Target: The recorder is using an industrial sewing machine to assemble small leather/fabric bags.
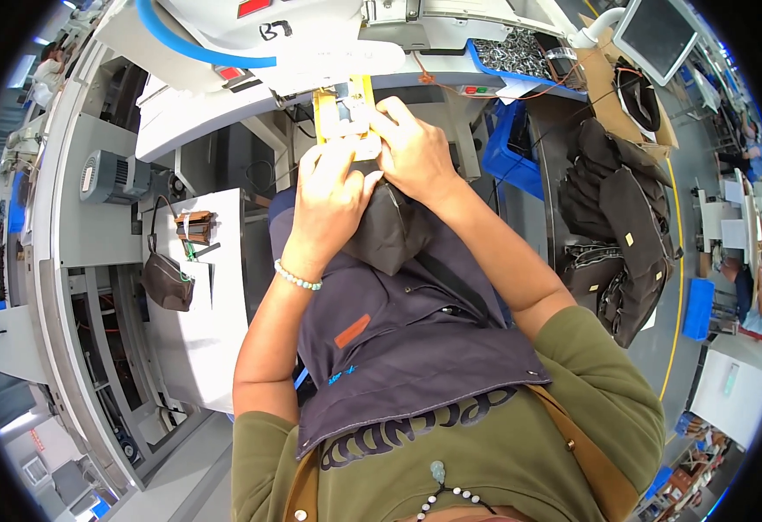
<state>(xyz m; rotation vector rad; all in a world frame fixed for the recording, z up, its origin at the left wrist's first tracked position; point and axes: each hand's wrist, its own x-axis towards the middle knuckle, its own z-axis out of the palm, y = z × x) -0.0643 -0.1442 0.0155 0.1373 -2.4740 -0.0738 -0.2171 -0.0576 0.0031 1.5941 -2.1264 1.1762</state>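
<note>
A dark brown fabric pouch [388, 230] hangs down below my two hands, over the apron on my lap. My left hand [327, 196] is closed on the pouch's upper edge, its fingertips up against the machine's yellow-sided work plate [322, 115]. My right hand [417, 155] pinches the same upper edge from the other side, its fingers beside the plate. The pouch's edge itself is mostly hidden by my fingers. A white machine head [342, 57] with a blue hose [181, 45] stands just beyond the plate.
A blue tray of small metal parts [511, 56] sits at the back right, near a monitor [657, 36]. Dark pouches [629, 204] are piled on the right. On the left side table [224, 335] lie another dark pouch [167, 280] and a brown bundle [194, 226].
</note>
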